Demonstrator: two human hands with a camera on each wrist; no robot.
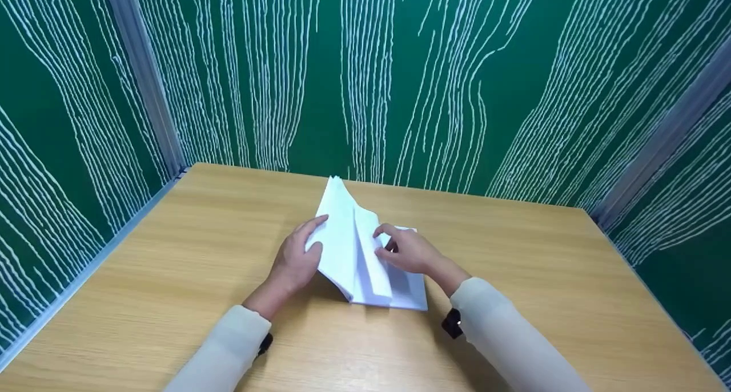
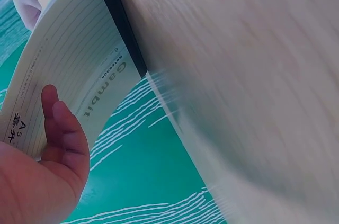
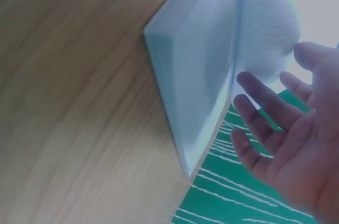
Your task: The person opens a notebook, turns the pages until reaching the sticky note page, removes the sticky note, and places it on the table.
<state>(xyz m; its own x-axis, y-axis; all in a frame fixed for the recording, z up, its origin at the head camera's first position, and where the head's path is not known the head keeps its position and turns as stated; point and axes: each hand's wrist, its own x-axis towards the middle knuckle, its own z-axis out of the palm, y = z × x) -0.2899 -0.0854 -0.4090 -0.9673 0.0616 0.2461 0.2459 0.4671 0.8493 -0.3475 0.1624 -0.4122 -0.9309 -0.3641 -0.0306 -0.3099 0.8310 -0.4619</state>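
Note:
A white lined notebook [image 1: 337, 238] stands partly raised and opened on the table, with several leaves fanned between its two sides. My left hand [image 1: 298, 254] grips the raised left part by its outer edge, thumb on one side and fingers on the other. The left wrist view shows the cover [image 2: 98, 83] printed "Gambit" and "A5", with a dark spine strip. My right hand [image 1: 406, 249] is at a lifted leaf [image 1: 372, 255], thumb and forefinger apart at its edge. In the right wrist view the other fingers [image 3: 259, 123] spread loosely beside the flat-lying page block [image 3: 193, 70].
The wooden table [image 1: 171, 255] extends around the notebook on all sides. Green walls [image 1: 320, 95] with white wavy lines stand behind and at both sides, with grey posts [image 1: 145, 78] in the corners. Both wrists carry dark devices under pale sleeves [image 1: 502, 323].

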